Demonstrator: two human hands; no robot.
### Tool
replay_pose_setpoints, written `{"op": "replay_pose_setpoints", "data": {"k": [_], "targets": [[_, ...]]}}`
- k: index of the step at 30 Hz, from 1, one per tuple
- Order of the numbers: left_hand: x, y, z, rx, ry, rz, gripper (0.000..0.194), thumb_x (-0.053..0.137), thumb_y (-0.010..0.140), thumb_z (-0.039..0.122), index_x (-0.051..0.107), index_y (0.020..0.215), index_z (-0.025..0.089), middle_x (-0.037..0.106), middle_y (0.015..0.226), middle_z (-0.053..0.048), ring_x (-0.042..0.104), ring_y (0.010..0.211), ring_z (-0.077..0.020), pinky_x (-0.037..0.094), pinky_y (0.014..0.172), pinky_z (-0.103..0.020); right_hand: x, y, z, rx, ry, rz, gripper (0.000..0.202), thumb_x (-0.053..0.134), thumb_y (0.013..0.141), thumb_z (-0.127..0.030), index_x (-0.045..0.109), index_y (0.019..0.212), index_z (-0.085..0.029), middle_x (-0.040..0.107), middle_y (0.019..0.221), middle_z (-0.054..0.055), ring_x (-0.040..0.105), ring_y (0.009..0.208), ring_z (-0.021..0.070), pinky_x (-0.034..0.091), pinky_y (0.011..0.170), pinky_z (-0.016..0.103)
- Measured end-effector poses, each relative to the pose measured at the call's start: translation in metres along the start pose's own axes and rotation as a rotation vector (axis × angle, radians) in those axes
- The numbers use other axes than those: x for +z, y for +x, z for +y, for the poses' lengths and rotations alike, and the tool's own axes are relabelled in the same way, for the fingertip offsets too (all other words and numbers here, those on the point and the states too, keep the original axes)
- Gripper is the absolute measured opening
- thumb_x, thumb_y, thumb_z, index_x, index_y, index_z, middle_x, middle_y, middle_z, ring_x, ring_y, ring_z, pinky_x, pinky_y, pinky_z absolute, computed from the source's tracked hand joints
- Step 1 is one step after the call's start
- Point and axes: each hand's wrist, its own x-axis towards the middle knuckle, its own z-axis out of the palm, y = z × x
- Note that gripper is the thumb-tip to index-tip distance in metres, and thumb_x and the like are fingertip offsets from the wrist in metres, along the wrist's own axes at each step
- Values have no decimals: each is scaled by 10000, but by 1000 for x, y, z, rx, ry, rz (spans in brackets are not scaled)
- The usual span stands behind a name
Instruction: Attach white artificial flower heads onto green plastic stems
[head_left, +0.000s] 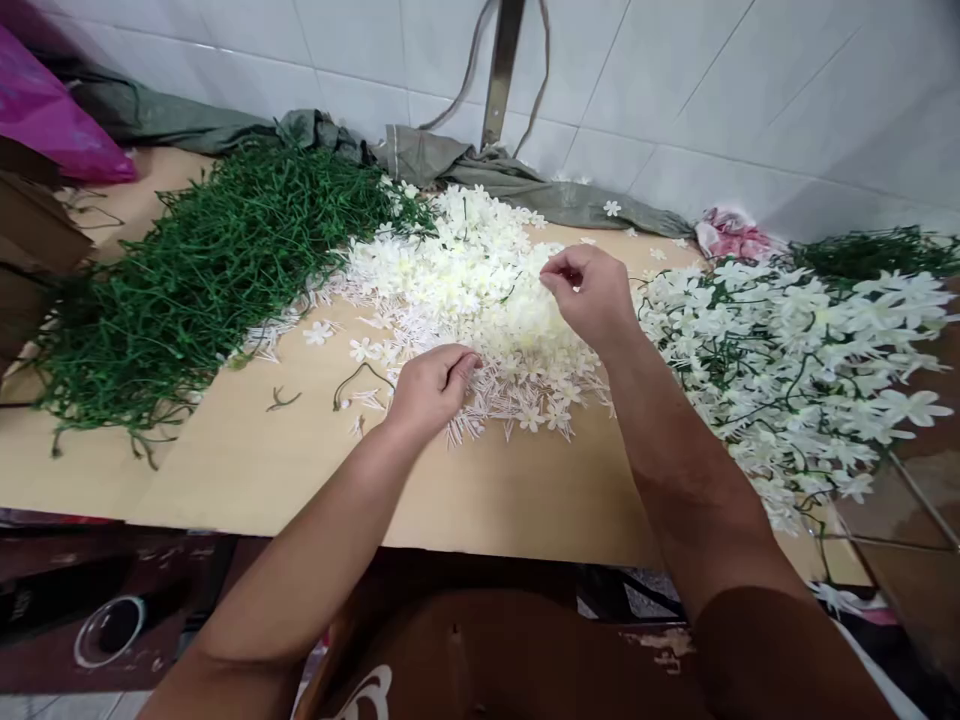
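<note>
My left hand [435, 385] is closed just above the near edge of the white flower pile. From its little-finger side a thin green plastic stem [364, 368] sticks out to the left and bends down. My right hand [596, 300] is raised over the heap of loose white artificial flowers [465, 260], thumb and forefinger brought together in a pinch. Whatever lies between those fingertips is too small or hidden to make out. Many flowers in the heap show thin white stalks, spread out between and beyond both hands.
A mound of green plastic stems [217, 260] is at the left. Stems with white flowers on them [795, 370] pile up at the right, by more greenery [877, 252]. Grey cloth [525, 185] runs along the tiled wall. A pink bag [64, 110] is at the far left.
</note>
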Motion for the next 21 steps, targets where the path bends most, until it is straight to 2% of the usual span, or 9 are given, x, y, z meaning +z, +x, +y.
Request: {"op": "replay_pose_setpoints", "data": {"k": [2, 6, 10, 14, 18, 21], "targets": [[1, 1, -1, -14, -54, 44, 279, 470, 903, 320, 703, 824, 187, 720, 818, -42, 646, 787, -174, 464, 729, -294, -2, -5, -11, 14, 103, -5, 44, 580, 767, -152, 604, 744, -182, 586, 748, 8, 524, 691, 123, 459, 669, 302], [2, 3, -1, -84, -231, 110, 211, 566, 843, 322, 713, 862, 173, 702, 815, -41, 614, 746, -154, 462, 701, -279, 8, -16, -31, 80, 360, -125, 49, 584, 775, -141, 595, 765, -187, 574, 710, -11, 524, 647, 99, 469, 612, 272], [4, 5, 3, -175, -567, 72, 337, 703, 755, 442, 699, 965, 178, 688, 790, -25, 567, 652, -111, 462, 632, -247, 25, -31, -42, 135, 587, -221, 82, 618, 751, -146, 574, 795, -200, 571, 727, -22, 542, 656, 94, 510, 633, 276], [6, 7, 6, -217, -761, 60, 400, 794, 661, 505, 665, 865, 186, 650, 699, 10, 537, 578, -83, 447, 571, -226, 39, -43, -48, 189, 659, -308, 147, 654, 725, -154, 565, 831, -202, 578, 767, -18, 562, 690, 101, 533, 671, 291], [4, 8, 7, -249, -771, 109, 306, 824, 661, 377, 598, 709, 178, 545, 547, 54, 494, 504, -64, 419, 524, -206, 45, -44, -47, 197, 674, -338, 176, 671, 725, -163, 551, 848, -200, 573, 780, -19, 565, 703, 99, 527, 684, 289], [-1, 9, 9, -274, -750, 134, 206, 756, 740, 249, 564, 707, 180, 553, 552, 51, 521, 510, -65, 419, 517, -192, 44, -43, -42, 177, 648, -341, 127, 652, 775, -201, 558, 859, -196, 561, 745, -25, 550, 671, 97, 509, 658, 283]]}}
